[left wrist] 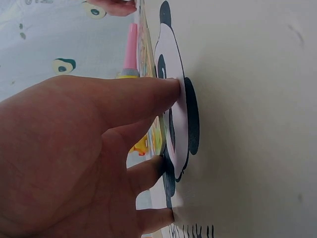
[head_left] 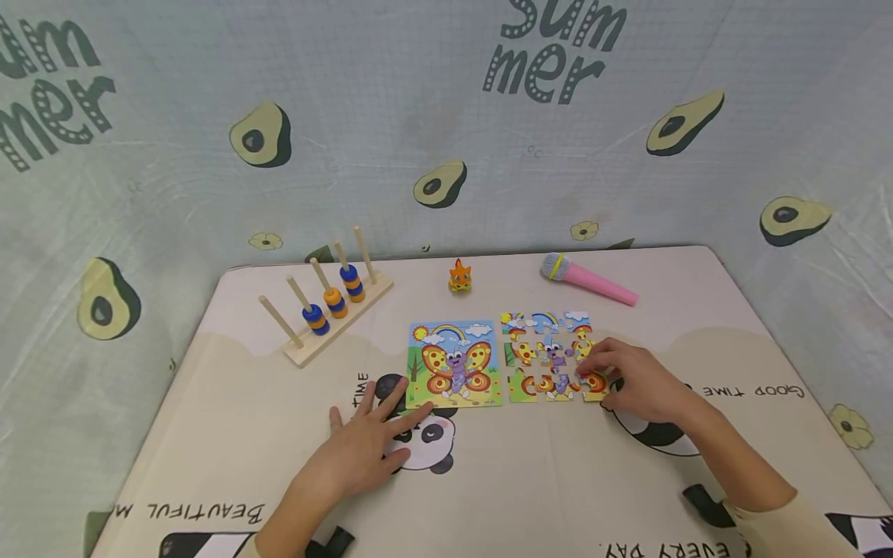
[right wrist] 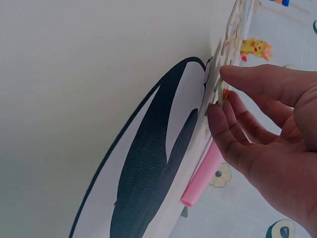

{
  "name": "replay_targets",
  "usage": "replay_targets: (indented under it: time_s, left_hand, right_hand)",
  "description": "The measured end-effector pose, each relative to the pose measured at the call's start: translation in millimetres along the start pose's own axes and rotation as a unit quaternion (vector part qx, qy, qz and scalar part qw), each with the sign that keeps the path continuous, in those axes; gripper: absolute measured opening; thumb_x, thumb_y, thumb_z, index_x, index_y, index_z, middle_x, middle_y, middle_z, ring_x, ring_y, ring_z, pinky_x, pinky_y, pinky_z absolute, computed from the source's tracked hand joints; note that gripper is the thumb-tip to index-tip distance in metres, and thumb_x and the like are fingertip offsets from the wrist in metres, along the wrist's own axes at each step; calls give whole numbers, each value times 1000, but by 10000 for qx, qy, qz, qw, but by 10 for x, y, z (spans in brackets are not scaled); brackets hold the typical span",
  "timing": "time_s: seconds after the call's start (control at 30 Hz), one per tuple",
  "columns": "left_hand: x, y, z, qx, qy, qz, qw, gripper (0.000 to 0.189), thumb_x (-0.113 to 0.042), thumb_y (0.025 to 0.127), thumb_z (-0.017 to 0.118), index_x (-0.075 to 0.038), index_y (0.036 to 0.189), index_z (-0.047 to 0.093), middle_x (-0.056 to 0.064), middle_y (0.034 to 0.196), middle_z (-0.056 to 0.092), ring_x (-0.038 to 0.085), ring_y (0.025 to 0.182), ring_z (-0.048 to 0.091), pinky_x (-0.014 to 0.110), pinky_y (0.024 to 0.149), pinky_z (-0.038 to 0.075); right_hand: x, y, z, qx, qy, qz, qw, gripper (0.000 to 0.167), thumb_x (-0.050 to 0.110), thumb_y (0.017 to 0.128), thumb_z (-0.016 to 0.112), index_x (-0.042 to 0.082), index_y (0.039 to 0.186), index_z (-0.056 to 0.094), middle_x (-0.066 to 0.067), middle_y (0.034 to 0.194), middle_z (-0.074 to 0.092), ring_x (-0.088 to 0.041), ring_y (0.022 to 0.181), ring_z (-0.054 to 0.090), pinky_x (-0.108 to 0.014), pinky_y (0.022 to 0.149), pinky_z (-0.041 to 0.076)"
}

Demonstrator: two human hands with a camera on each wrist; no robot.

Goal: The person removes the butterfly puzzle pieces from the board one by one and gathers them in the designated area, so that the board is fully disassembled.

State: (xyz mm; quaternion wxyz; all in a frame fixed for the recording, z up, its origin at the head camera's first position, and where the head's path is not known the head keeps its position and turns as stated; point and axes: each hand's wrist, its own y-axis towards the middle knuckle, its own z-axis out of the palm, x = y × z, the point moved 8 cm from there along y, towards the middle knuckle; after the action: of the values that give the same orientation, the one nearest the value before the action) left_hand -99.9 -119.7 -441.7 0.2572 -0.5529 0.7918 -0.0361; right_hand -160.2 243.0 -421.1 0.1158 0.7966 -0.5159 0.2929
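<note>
A square butterfly picture board (head_left: 449, 395) lies flat on the table. To its right are rows of butterfly puzzle pieces (head_left: 554, 353) with narrow gaps between them. My right hand (head_left: 638, 380) pinches the bottom-right corner puzzle piece (head_left: 594, 385) between thumb and fingers; the right wrist view shows this piece (right wrist: 222, 94) nearly edge-on. My left hand (head_left: 359, 453) rests on the table with its fingers spread, the fingertips at the board's lower left edge. In the left wrist view the left hand (left wrist: 99, 134) partly covers the board.
Behind the board stands a small orange and yellow toy figure (head_left: 460, 277). A pink toy microphone (head_left: 593, 282) lies at the back right. At the back left is a wooden peg stand (head_left: 342, 319) with blue and orange rings. The tablecloth (head_left: 516, 496) has printed pandas and lettering.
</note>
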Motion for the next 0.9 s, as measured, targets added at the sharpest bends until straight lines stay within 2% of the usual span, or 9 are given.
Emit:
replay_targets:
  time_s: [0.9]
  left_hand:
    - [-1,-7,-13,-46,-20,-24,10000,63,-33,98,72,-47,154,48,0,175,23,52,158,15,93,102,15]
  right_hand:
    - [-27,26,49,75,83,118,9999,45,-6,77,84,10,117,73,-5,119,64,-18,97,66,-34,83,60]
